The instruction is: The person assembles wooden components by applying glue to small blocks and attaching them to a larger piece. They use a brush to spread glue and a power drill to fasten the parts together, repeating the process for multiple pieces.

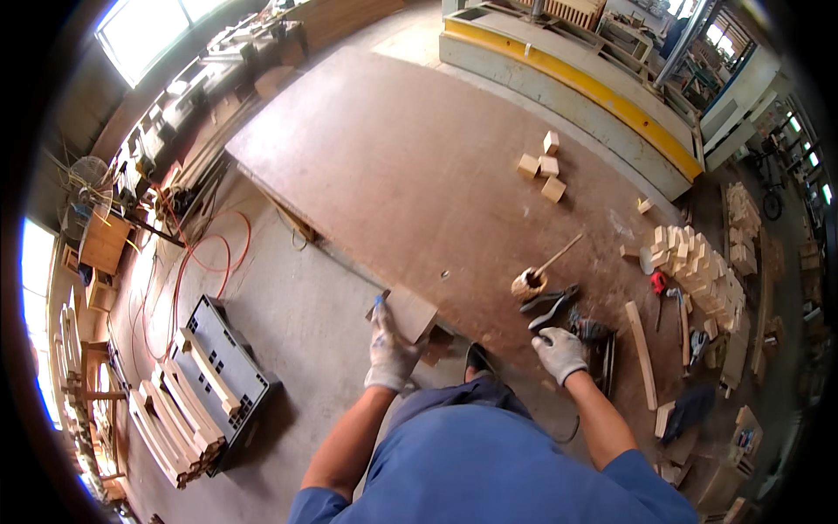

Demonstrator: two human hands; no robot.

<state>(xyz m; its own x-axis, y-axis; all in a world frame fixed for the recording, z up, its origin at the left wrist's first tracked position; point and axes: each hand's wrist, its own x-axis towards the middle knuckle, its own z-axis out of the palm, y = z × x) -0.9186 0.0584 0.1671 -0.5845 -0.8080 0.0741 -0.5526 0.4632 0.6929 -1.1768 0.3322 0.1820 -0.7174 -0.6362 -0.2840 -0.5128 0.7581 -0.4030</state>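
Note:
My left hand (391,354), in a pale work glove with a blue spot at a fingertip, grips a flat, squarish wooden block (412,313) at the near edge of the large brown tabletop (375,166). My right hand (560,354), gloved too, is over the table's near side with its fingers curled together. Whatever they may hold is too small to make out. Just beyond those fingers lie dark-handled pliers (552,304). A power tool (589,328) rests to the right of them, and a pot with a stick in it (529,283) stands farther off.
Several small wood blocks (548,166) lie at the far right of the table. A big stack of blocks (698,266) stands at right, near a red-handled tool (658,281) and a long wood strip (641,354). Left on the floor are a black crate (229,336), wooden strips (175,424) and hoses (229,262).

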